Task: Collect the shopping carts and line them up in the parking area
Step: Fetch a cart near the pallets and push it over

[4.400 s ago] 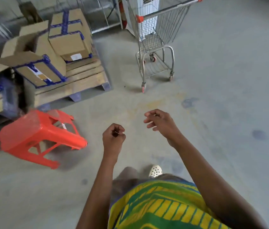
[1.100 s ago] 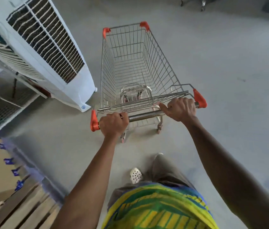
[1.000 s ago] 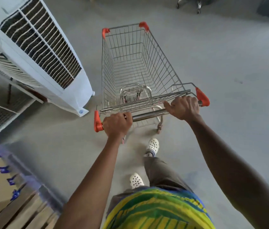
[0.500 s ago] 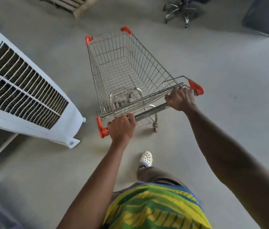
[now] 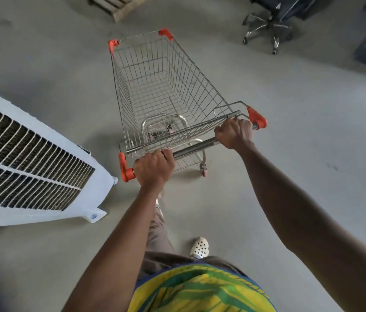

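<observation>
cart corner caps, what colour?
Orange-red corner caps on the bare-metal cart, clearest in the head view.

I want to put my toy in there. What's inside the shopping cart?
Nothing is in the shopping cart; through its wire bottom you see grey floor, the cart's frame and wheels. The left hand and right hand cover parts of the handle bar.

Warehouse-like storeroom, bare concrete floor point(image 5: 312, 176), wooden pallet point(image 5: 115, 5), large white air cooler point(image 5: 31, 172), stray office chair point(image 5: 269, 21)

Cart point(image 5: 166, 91) right of cooler point(image 5: 31, 167) (chair point(image 5: 269, 21) ahead, right).
</observation>
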`<state>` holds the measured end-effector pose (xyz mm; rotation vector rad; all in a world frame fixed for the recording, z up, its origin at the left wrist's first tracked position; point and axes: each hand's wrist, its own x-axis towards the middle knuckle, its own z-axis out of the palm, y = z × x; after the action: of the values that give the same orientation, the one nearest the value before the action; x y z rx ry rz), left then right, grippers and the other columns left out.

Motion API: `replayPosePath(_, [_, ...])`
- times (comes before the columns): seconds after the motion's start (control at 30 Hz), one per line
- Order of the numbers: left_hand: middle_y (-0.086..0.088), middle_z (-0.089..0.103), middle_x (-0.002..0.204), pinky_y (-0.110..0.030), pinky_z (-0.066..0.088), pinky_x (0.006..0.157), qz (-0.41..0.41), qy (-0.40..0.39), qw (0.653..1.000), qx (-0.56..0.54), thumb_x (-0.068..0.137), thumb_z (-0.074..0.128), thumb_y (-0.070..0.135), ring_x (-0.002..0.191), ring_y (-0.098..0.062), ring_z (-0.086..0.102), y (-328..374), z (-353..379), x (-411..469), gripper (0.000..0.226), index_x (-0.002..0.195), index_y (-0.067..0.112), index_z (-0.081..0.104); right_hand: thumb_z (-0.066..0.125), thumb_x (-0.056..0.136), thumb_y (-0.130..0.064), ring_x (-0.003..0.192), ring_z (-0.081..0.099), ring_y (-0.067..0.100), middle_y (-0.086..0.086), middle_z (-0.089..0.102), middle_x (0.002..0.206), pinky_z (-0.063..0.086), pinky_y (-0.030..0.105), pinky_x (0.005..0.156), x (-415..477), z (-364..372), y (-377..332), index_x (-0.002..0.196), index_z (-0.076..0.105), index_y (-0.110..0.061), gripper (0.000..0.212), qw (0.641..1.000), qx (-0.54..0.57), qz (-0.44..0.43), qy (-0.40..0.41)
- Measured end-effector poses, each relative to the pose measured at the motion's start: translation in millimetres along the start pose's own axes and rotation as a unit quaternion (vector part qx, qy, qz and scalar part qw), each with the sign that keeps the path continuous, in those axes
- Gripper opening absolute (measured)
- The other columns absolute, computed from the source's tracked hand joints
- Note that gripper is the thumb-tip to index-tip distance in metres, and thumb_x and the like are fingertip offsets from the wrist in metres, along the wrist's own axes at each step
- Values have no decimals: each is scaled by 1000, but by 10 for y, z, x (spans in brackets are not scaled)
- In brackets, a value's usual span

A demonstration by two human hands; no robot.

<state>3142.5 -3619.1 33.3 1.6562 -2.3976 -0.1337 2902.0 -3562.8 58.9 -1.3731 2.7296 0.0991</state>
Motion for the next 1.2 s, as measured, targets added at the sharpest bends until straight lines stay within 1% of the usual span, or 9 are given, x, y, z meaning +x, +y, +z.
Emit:
replayPosePath(0.17, [-12, 65, 54, -29, 32, 59, 17, -46, 999, 3, 97, 48, 31, 48, -24, 52, -211, 99, 1109, 50, 61, 5, 71, 42, 95, -39, 90, 68, 42, 26, 71, 96, 42, 40, 74, 838, -51, -410, 90, 69, -4, 45, 999, 16, 20, 18])
replayPosePath(0.3, [-17, 72, 74, -33, 30, 68, 60, -61, 996, 4, 101, 42, 38, 71, -31, 66, -421, 145, 2085, 53, 77, 4, 75, 42, 97, -39, 87, 67, 38, 24, 70, 93, 35, 38, 70, 1425, -110, -774, 87, 65, -4, 42, 997, 39, 59, 20])
replayPosePath(0.47, [-19, 73, 91, -37, 42, 76, 117, -96, 988, 32, 98, 37, 42, 87, -35, 67, -607, 251, 3253, 54, 88, 4, 74, 39, 100, -42, 98, 67, 38, 26, 70, 104, 43, 40, 82, 1984, -180, -1213, 98, 70, 0, 52, 992, 68, 108, 19])
replayPosePath(0.6, [-23, 71, 94, -37, 40, 75, 176, -115, 977, 33, 86, 24, 48, 89, -37, 66, -640, 237, 4097, 67, 88, 1, 71, 33, 103, -45, 89, 67, 33, 21, 71, 96, 41, 38, 77, 2380, -209, -1499, 93, 67, -2, 56, 985, 97, 141, 27])
replayPosePath(0.8, [-21, 72, 92, -38, 39, 73, 238, -121, 962, 51, 82, 23, 57, 89, -38, 67, -566, 520, 5342, 69, 89, 11, 75, 30, 102, -52, 92, 70, 32, 18, 73, 97, 46, 37, 83, 3010, -198, -1868, 95, 71, -5, 63, 968, 117, 220, 28])
replayPosePath(0.93, [-20, 72, 88, -38, 45, 73, 285, -131, 948, 53, 82, 28, 51, 87, -39, 67, -342, 632, 5995, 60, 78, 10, 72, 30, 103, -55, 61, 63, 22, 6, 64, 65, 49, 31, 69, 3357, -114, -1911, 70, 64, -12, 64, 966, 125, 215, 74])
replayPosePath(1.03, [-13, 72, 83, -34, 39, 65, 319, -149, 934, 68, 77, 23, 51, 82, -35, 65, -156, 727, 6475, 59, 70, 9, 64, 37, 105, -51, 47, 54, 20, 2, 54, 52, 49, 28, 59, 3601, -101, -1913, 60, 58, -12, 63, 963, 123, 216, 105])
replayPosePath(1.1, [-14, 71, 82, -33, 34, 64, 351, -146, 923, 59, 79, 28, 47, 83, -36, 65, 8, 754, 6728, 48, 65, 11, 56, 29, 106, -56, 45, 56, 21, 1, 55, 50, 53, 30, 56, 3787, -111, -1911, 56, 55, -12, 71, 963, 118, 227, 88])
replayPosePath(1.2, [-17, 70, 83, -33, 35, 64, 386, -147, 909, 56, 79, 34, 45, 82, -37, 65, 291, 883, 7169, 49, 70, 10, 67, 18, 103, -64, 55, 63, 25, 5, 62, 58, 55, 33, 61, 4155, -148, -1890, 58, 58, -14, 79, 958, 115, 259, 38])
